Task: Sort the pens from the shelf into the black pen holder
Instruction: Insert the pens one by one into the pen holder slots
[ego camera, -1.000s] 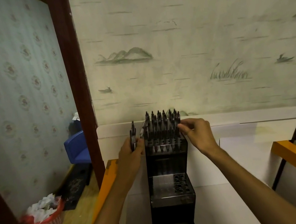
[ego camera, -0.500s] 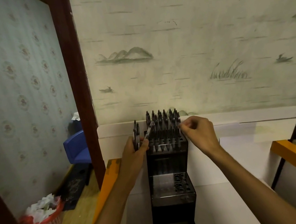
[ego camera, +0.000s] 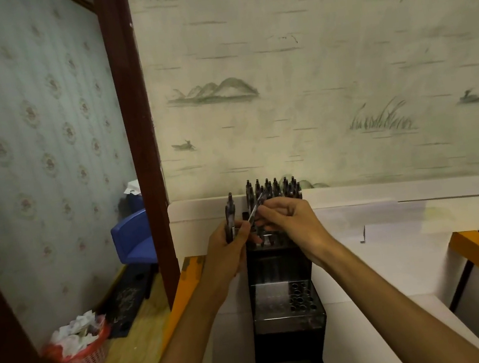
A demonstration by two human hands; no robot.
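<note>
A person's left hand (ego camera: 228, 243) gripped a small bundle of dark pens (ego camera: 231, 217) upright, just left of the tiered black plastic pen holder (ego camera: 284, 303), w/ one slim silver-tipped pen (ego camera: 256, 208) angled up toward the right hand (ego camera: 290, 220). Right-hand fingers pinched that pen's upper end, in front of the dark pens standing in the holder's top tier (ego camera: 273, 190). A red plastic basket of crumpled paper (ego camera: 81, 345) sat on the wooden floor at left.

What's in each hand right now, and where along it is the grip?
The left hand grips a small bunch of pens by their lower ends. The right hand pinches one slanted pen near its upper half.
</note>
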